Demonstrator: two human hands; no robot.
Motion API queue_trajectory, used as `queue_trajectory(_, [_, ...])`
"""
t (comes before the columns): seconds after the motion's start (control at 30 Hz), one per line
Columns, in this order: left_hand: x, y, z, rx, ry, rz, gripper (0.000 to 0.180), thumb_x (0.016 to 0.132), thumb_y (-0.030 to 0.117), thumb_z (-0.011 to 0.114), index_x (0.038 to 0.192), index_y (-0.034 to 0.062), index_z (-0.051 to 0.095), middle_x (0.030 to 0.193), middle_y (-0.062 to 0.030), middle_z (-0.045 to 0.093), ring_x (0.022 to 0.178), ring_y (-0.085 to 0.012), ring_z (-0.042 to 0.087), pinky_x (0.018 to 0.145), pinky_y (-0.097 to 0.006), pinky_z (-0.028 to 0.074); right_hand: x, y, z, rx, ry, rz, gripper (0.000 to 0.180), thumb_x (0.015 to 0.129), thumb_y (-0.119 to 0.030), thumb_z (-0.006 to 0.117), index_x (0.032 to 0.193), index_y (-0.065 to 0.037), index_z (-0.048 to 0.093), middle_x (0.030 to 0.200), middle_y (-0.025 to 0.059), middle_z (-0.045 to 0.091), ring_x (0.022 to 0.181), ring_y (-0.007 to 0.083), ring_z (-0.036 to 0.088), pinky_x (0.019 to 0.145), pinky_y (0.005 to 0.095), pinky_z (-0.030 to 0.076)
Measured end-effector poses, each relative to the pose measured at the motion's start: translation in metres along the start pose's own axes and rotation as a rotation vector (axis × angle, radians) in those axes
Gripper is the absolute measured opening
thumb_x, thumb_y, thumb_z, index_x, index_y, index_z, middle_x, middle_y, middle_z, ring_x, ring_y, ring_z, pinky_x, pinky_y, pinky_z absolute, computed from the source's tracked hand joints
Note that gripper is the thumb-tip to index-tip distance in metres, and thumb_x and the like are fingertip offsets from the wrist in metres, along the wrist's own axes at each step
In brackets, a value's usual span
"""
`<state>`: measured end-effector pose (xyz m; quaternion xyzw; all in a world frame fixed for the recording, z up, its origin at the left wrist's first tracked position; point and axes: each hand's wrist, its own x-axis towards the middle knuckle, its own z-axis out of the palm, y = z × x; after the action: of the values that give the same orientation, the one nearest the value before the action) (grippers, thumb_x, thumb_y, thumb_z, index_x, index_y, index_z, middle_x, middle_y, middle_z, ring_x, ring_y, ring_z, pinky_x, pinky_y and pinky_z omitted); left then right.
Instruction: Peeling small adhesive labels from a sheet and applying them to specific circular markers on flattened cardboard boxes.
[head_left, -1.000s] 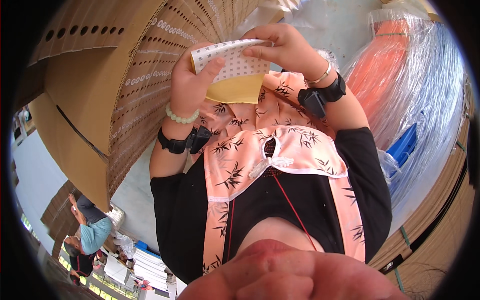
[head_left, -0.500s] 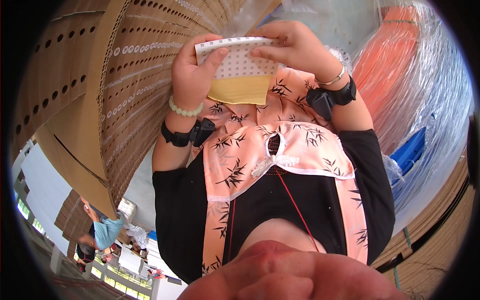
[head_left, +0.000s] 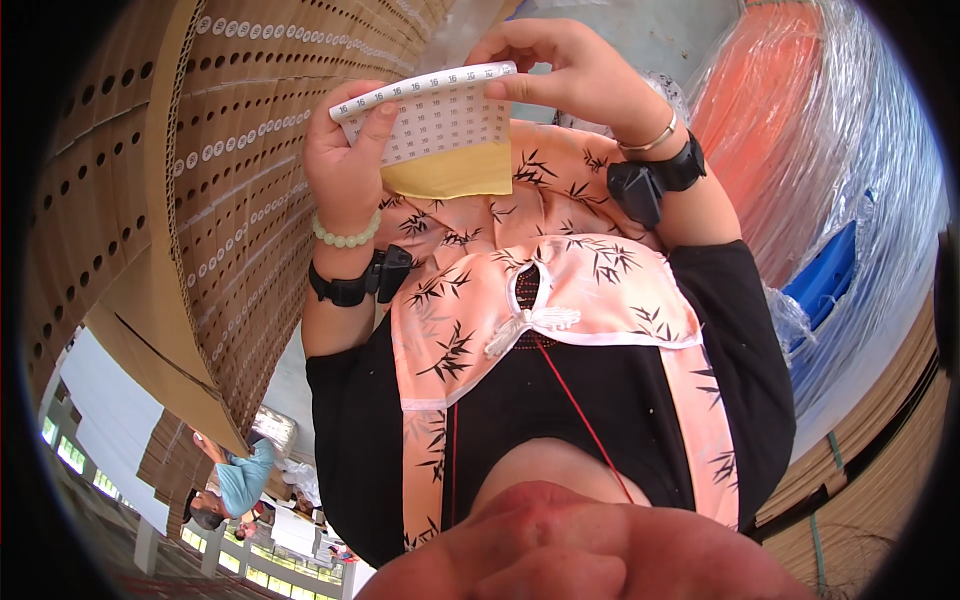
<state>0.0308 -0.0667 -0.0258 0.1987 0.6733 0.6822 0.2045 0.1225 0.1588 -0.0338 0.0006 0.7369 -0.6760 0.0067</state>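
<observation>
A white sheet of small printed stickers (head_left: 445, 120), its top edge curled over, is held up in front of my chest. Below the printed part hangs its yellow backing (head_left: 455, 172). My left hand (head_left: 345, 150) grips the sheet's left end, thumb pressed on the front and fingers behind. At the upper right corner, my right hand (head_left: 575, 80) pinches the edge between thumb and bent fingers; whether a single sticker is between them cannot be made out. Close to my left hand stands a stack of brown cardboard (head_left: 250, 150) with rows of dark holes and round white stickers.
A cardboard flap (head_left: 150, 310) juts out at the left. On the right are orange sheets (head_left: 755, 110) under clear plastic wrap (head_left: 870, 130), a blue piece (head_left: 825, 275) and flat cardboard stacks (head_left: 880, 480). Another person in a light blue top (head_left: 245, 480) is at the lower left.
Both hands and the sticker sheet have shifted left and a little up, and the sheet now tilts, its right end higher. The right hand has moved to the sheet's upper right corner.
</observation>
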Motion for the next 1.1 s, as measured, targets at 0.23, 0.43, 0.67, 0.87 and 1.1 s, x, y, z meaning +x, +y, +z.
queue_trajectory(0.23, [-0.001, 0.004, 0.001, -0.148, -0.017, -0.098, 0.019, 0.088, 0.005, 0.065, 0.106, -0.0001, 0.061, 0.095, -0.0024, 0.064, 0.084, -0.0074, 0.058, 0.075, -0.021, 0.048, -0.001, 0.008, 0.001, 0.116, 0.101, -0.022, 0.019, 0.083, -0.016, 0.07, 0.095, -0.001, 0.067, 0.076, 0.0009, 0.064, 0.071, 0.0053, 0.056, 0.066, 0.0219, 0.047])
queue_trajectory(0.43, [0.003, -0.003, 0.007, -0.178, -0.021, -0.067, 0.019, 0.089, 0.006, 0.064, 0.105, -0.0028, 0.062, 0.093, -0.0028, 0.065, 0.082, -0.0069, 0.058, 0.073, -0.021, 0.049, 0.004, 0.0, 0.005, -0.134, 0.135, -0.089, 0.016, 0.082, -0.014, 0.07, 0.093, -0.003, 0.067, 0.074, 0.0041, 0.063, 0.068, 0.0085, 0.056, 0.066, 0.025, 0.048])
queue_trajectory(0.67, [-0.006, -0.009, 0.003, -0.242, 0.009, -0.136, 0.017, 0.09, 0.008, 0.063, 0.103, -0.0026, 0.064, 0.088, -0.0016, 0.066, 0.076, -0.0058, 0.059, 0.067, -0.02, 0.049, 0.006, -0.001, 0.006, -0.2, 0.143, -0.124, 0.015, 0.082, -0.013, 0.069, 0.094, -0.005, 0.067, 0.08, 0.0059, 0.066, 0.073, 0.0134, 0.062, 0.066, 0.028, 0.049])
queue_trajectory(0.87, [-0.007, -0.002, 0.008, -0.008, 0.014, -0.061, 0.015, 0.088, 0.008, 0.065, 0.101, -0.0003, 0.067, 0.081, 0.0003, 0.066, 0.071, -0.0038, 0.056, 0.063, -0.019, 0.047, 0.031, -0.039, 0.019, -0.404, 0.04, -0.316, 0.017, 0.078, -0.003, 0.068, 0.095, -0.002, 0.064, 0.09, 0.0073, 0.064, 0.084, 0.0203, 0.061, 0.072, 0.0305, 0.049])
queue_trajectory(1.1, [-0.004, -0.002, 0.01, 0.398, 0.057, 0.178, 0.016, 0.081, 0.003, 0.068, 0.097, 0.0019, 0.069, 0.068, -0.006, 0.063, 0.059, -0.0068, 0.054, 0.055, -0.022, 0.044, 0.042, -0.037, 0.036, -0.616, 0.093, -0.575, 0.012, 0.07, -0.011, 0.067, 0.081, -0.01, 0.062, 0.074, 0.0054, 0.055, 0.065, 0.028, 0.058, 0.054, 0.0381, 0.046])
